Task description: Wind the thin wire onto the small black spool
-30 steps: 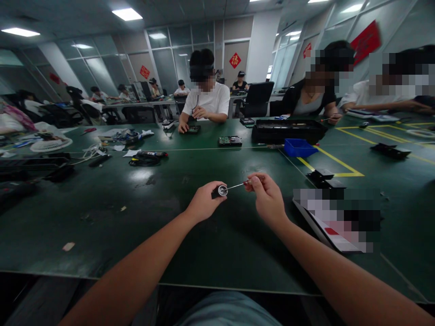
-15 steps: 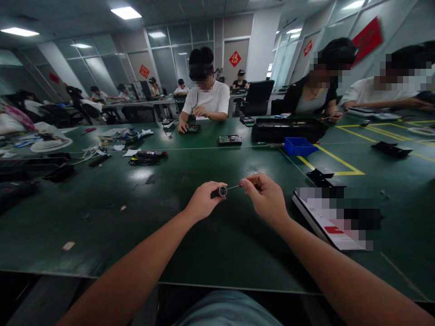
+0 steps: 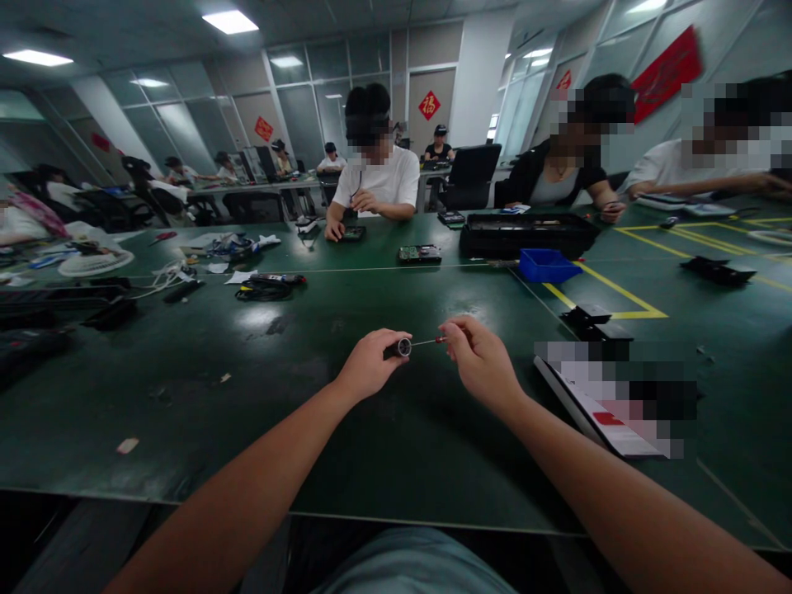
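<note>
My left hand [image 3: 366, 366] is closed around a small black cylinder with a silver ring face [image 3: 402, 347], held above the green table [image 3: 260, 396]. My right hand [image 3: 479, 360] pinches the red-tipped handle of a thin metal tool [image 3: 426, 341], whose shaft points left into the cylinder's face. Both hands hover over the middle of the table, close together.
A flat white and black device [image 3: 610, 404] lies just right of my right hand. Small black parts [image 3: 594, 318], a blue bin [image 3: 544, 266] and a black tray [image 3: 525, 235] sit farther back. Cables [image 3: 266, 287] lie at the left. Several people sit across the table.
My right hand has moved a little left toward the cylinder, so less of the thin shaft shows between the hands. The left hand has stayed nearly still.
</note>
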### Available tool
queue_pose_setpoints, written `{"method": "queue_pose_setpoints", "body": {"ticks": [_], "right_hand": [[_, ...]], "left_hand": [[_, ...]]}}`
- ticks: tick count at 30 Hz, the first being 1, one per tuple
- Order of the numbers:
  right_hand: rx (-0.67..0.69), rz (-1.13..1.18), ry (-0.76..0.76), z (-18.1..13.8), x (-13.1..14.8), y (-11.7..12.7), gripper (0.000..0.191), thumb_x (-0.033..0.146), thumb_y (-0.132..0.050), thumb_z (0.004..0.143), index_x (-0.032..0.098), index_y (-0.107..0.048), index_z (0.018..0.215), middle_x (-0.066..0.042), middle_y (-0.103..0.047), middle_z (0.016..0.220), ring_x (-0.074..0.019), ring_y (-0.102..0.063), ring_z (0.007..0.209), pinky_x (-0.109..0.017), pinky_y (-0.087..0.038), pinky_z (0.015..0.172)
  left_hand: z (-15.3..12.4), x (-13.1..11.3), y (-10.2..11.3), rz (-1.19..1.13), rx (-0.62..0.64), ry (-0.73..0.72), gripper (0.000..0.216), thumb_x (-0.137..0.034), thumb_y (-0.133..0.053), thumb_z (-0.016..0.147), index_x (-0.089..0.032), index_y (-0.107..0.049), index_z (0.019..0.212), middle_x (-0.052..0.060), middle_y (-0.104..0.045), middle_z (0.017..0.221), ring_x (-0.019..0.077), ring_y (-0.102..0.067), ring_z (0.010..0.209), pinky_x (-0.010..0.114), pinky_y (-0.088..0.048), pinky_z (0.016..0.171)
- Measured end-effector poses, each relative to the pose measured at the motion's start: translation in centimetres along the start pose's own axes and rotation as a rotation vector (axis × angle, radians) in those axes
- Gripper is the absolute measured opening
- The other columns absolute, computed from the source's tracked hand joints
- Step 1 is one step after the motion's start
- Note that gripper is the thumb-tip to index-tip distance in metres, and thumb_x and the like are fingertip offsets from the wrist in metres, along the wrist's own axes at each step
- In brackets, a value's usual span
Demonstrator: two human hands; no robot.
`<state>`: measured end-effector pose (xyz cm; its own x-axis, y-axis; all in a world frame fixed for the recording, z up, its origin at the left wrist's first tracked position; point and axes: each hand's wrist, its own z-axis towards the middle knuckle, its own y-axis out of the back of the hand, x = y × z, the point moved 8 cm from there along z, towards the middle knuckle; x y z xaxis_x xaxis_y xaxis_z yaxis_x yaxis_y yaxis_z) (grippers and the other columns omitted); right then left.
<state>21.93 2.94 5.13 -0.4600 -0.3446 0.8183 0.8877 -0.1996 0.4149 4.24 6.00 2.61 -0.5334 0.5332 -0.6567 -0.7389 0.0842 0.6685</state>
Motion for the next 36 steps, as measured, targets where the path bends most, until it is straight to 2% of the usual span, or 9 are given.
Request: {"method": "queue_pose_setpoints", "body": {"ticks": [5, 10, 14, 18, 21, 24, 28, 32, 36], "right_hand": [[-0.051, 0.185, -0.039, -0.1, -0.9, -0.1, 0.02, 0.038, -0.051, 0.094, 0.023, -0.06, 0.105, 0.0, -0.065, 0.077, -0.0196, -0.063, 0.073, -0.034, -0.047, 0.069], [-0.09, 0.358, -0.088, 0.3, -2.0, -0.3, 0.025, 0.046, -0.06, 0.091, 0.021, -0.063, 0.091, -0.003, -0.068, 0.08, -0.0193, -0.065, 0.075, -0.037, -0.051, 0.075], [-0.107, 0.519, -0.153, 0.3, -2.7, -0.7, 0.034, 0.054, -0.064, 0.089, 0.02, -0.068, 0.09, -0.002, -0.067, 0.079, -0.0174, -0.063, 0.072, -0.035, -0.052, 0.074], [-0.18, 0.709, -0.266, 0.3, -3.6, -0.7, 0.039, 0.059, -0.072, 0.081, 0.02, -0.069, 0.085, -0.001, -0.065, 0.076, -0.0151, -0.061, 0.067, -0.032, -0.054, 0.07], [-0.166, 0.806, -0.412, 0.2, -4.7, -1.4, 0.039, 0.058, -0.074, 0.079, 0.02, -0.067, 0.076, 0.001, -0.06, 0.066, -0.0144, -0.057, 0.06, -0.032, -0.056, 0.067], [-0.157, 0.764, -0.451, 0.1, -5.2, -1.5, 0.039, 0.058, -0.071, 0.081, 0.02, -0.064, 0.073, 0.001, -0.057, 0.062, -0.0145, -0.056, 0.058, -0.032, -0.056, 0.064], [-0.214, 0.606, -0.295, 0.3, -4.6, -0.4, 0.038, 0.059, -0.068, 0.085, 0.021, -0.065, 0.085, -0.001, -0.064, 0.075, -0.0164, -0.063, 0.068, -0.033, -0.056, 0.069], [-0.168, 0.456, -0.196, 0.4, -4.1, -0.5, 0.038, 0.058, -0.06, 0.091, 0.021, -0.064, 0.094, -0.004, -0.068, 0.083, -0.0183, -0.067, 0.075, -0.036, -0.056, 0.076], [-0.139, 0.349, -0.147, 0.5, -3.4, -0.3, 0.039, 0.058, -0.057, 0.093, 0.02, -0.064, 0.096, -0.005, -0.071, 0.083, -0.0196, -0.068, 0.077, -0.036, -0.055, 0.075]], "left_hand": [[0.0, 0.1, 0.1, 0.005, -0.017, 0.018, 0.037, -0.014, -0.072, 0.084, -0.022, -0.07, 0.12, 0.006, -0.07, 0.118, 0.0233, -0.064, 0.112, 0.04, -0.048, 0.103], [0.1, 0.4, 0.0, 0.005, -0.032, 0.022, 0.038, -0.014, -0.072, 0.085, -0.021, -0.068, 0.122, 0.006, -0.069, 0.121, 0.0225, -0.063, 0.114, 0.039, -0.046, 0.105], [0.0, 0.3, -0.2, 0.005, -0.018, -0.003, 0.038, -0.017, -0.073, 0.085, -0.022, -0.067, 0.123, 0.006, -0.069, 0.121, 0.0227, -0.063, 0.114, 0.04, -0.047, 0.104], [0.1, -0.7, -0.2, 0.019, 0.025, -0.085, 0.037, -0.02, -0.073, 0.087, -0.023, -0.067, 0.124, 0.005, -0.07, 0.121, 0.0224, -0.062, 0.114, 0.04, -0.047, 0.103], [0.2, -1.0, -0.1, 0.078, 0.062, -0.134, 0.034, -0.019, -0.07, 0.089, -0.024, -0.067, 0.123, 0.005, -0.07, 0.123, 0.023, -0.061, 0.116, 0.043, -0.045, 0.105], [0.3, -0.5, -0.2, 0.142, 0.089, -0.102, 0.034, -0.019, -0.07, 0.089, -0.025, -0.068, 0.122, 0.005, -0.071, 0.121, 0.0243, -0.062, 0.113, 0.046, -0.044, 0.104], [0.3, 0.1, -0.2, 0.139, 0.093, -0.044, 0.035, -0.023, -0.071, 0.089, -0.024, -0.068, 0.124, 0.006, -0.071, 0.118, 0.0249, -0.062, 0.11, 0.044, -0.046, 0.101], [0.2, -0.3, -0.2, 0.113, 0.093, -0.023, 0.034, -0.026, -0.07, 0.09, -0.023, -0.068, 0.124, 0.006, -0.071, 0.116, 0.025, -0.063, 0.108, 0.043, -0.046, 0.099], [0.2, -0.2, -0.2, 0.104, 0.084, -0.003, 0.035, -0.025, -0.071, 0.089, -0.023, -0.068, 0.124, 0.006, -0.072, 0.116, 0.0249, -0.064, 0.107, 0.042, -0.046, 0.1]]}}
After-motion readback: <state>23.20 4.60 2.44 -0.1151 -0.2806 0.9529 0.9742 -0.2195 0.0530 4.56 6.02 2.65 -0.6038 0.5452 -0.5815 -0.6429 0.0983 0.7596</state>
